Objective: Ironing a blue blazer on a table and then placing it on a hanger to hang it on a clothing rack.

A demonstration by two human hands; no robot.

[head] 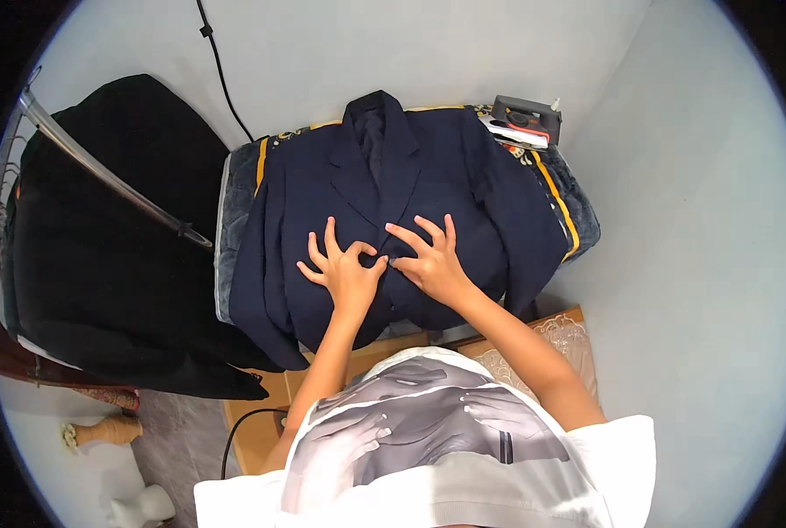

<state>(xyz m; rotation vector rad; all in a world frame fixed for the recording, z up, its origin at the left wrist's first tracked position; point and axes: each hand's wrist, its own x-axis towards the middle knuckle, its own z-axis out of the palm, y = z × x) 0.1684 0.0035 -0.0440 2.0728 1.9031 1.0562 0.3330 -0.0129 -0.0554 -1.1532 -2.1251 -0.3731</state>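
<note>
A navy suit jacket (pixel 452 191) lies face up on a dark grey blanket (pixel 578 211) with yellow stripes, its collar away from me and its sleeves spread to both sides. My left hand (pixel 347 267) pinches the front edge of the jacket between thumb and forefinger, just below the lapels, with the other fingers spread. Close beside it, my right hand (pixel 432 264) pinches the opposite side of the front at the same height. The two thumbs nearly meet at the front closure. A button between the fingertips is too small to tell clearly. Another small button (pixel 393 307) shows lower down.
Black cloth (pixel 122 251) is heaped at the left, by a curved metal rail (pixel 116 175). A dark grey box (pixel 528 119) and papers (pixel 515 135) sit at the blanket's back right corner. A black cable (pixel 218 66) runs down the wall. A vase (pixel 109 430) stands at the lower left.
</note>
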